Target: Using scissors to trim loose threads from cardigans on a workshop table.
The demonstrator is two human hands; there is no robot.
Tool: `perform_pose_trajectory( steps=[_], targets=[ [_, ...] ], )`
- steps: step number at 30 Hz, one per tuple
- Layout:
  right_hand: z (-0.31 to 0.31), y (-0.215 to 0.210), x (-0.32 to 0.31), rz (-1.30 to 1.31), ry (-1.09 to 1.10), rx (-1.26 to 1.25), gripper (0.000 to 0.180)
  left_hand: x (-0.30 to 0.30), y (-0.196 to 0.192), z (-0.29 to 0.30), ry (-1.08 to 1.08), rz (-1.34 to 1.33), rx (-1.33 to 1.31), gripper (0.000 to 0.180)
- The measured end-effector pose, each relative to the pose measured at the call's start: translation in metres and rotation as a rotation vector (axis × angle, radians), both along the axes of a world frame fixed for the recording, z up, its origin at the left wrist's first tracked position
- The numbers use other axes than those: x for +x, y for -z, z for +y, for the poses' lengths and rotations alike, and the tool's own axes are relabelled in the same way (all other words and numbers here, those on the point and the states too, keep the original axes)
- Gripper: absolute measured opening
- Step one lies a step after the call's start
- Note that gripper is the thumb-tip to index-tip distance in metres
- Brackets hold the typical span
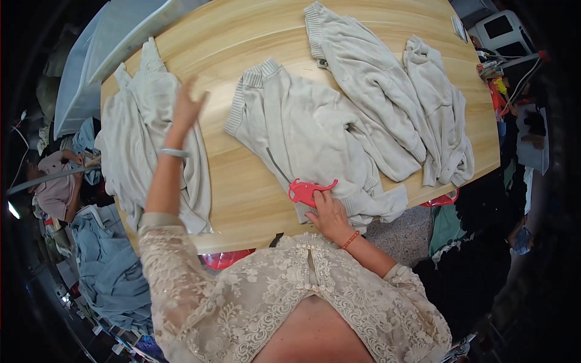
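Observation:
Off-white knit cardigans lie on the wooden table. At the middle one, a dark zipper strip runs down to a red plastic tool with a looped end and a curved tail. My right hand has its fingers closed on that tool near the cardigan's ribbed hem. My left hand, slightly blurred, is raised beside the left-hand cardigan with fingers apart and nothing in it. Farther right are another cardigan with a metal zipper end and one more at the right edge.
A translucent plastic bin stands at the far left. Blue-grey garments are heaped below left, dark cloth to the right. Red stools show under the table edge. A person in pink is at the left. A white machine stands far right.

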State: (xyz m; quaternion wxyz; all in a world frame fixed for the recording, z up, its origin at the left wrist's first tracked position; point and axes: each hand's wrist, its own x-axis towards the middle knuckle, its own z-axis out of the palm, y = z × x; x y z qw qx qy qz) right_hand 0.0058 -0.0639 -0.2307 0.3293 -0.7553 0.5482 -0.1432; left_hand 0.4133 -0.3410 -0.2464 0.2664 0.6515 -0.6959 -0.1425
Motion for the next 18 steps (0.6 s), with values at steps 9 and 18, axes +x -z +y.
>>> perform_pose_trajectory(
  steps=[9, 18],
  targets=[
    [-0.019, 0.009, -0.017, -0.122, 0.114, 0.221, 0.035, -0.129, 0.078, -0.022, -0.107, 0.153, 0.095, 0.057],
    [-0.094, -0.02, -0.228, -0.094, 0.875, -0.468, 0.018, -0.079, 0.071, -0.027, -0.042, 0.444, 0.258, 0.039]
  ],
)
